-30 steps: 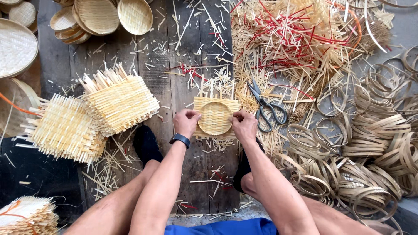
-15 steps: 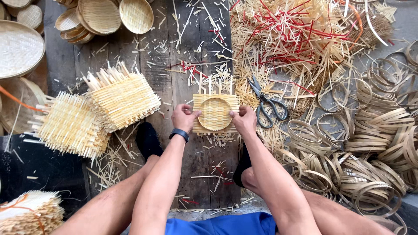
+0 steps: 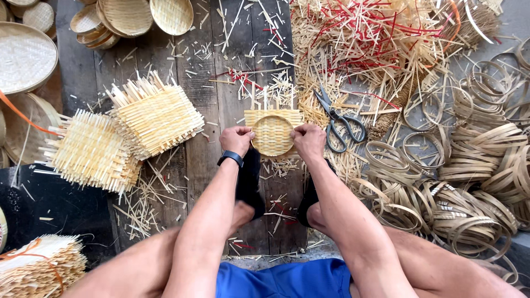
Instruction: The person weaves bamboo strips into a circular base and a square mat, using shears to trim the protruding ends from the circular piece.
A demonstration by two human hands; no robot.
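Nearest the camera: blue shorts, bare knees, two forearms reaching forward over a dark plank floor (image 3: 210, 105). A dark wristband (image 3: 230, 158) sat on the left wrist.

The left hand (image 3: 237, 139) was closed in a pinch on the left edge of a small woven mat (image 3: 273, 132), fingers curled onto the ring (image 3: 273, 136) seated on the weave. The right hand (image 3: 309, 141) pinched the right edge the same way. The mat lay on the floor between the two hands, just ahead of the feet, its loose strip ends standing out on the far side.

Judged step: pressing the round hoop into the square weave to shape a small basket. The next move would call for even pressure around the hoop so that the weave dishes without slipping; the protruding ends look untrimmed.

Just right of the mat: scissors (image 3: 338, 117), lying apart from the right hand. Further right, heaps of bamboo hoops (image 3: 469, 165). Left of the hands, two stacks of square woven mats (image 3: 127, 132). Bottom left, a bundle tied with an orange band (image 3: 38, 267).

Far side: loose pale and red strips (image 3: 381, 38); finished round baskets (image 3: 132, 16) at top left.

No packages, labels or signs were visible.
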